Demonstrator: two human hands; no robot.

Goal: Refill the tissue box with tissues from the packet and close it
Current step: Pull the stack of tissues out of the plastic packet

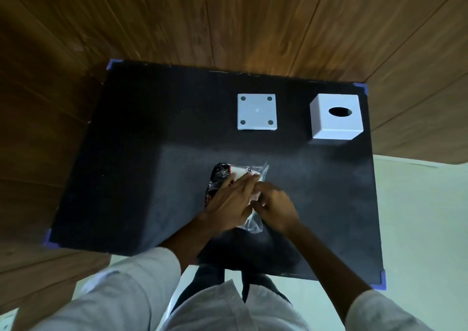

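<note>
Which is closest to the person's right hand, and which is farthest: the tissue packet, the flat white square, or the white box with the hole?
From the right hand, in the head view:
1. Tissue packet: under both hands, touching.
2. Flat white square: farther back on the black table, slightly left.
3. White box with the hole: back right corner, a bit farther.

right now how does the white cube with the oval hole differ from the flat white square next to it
The cube stands tall, showing its sides; the flat square lies low on the black table. The cube's top has one dark oval opening; the square has four small round dots, one near each corner. The cube sits close to the table's far right corner; the square sits to its left. Both are white, untouched, and apart from each other.
</note>
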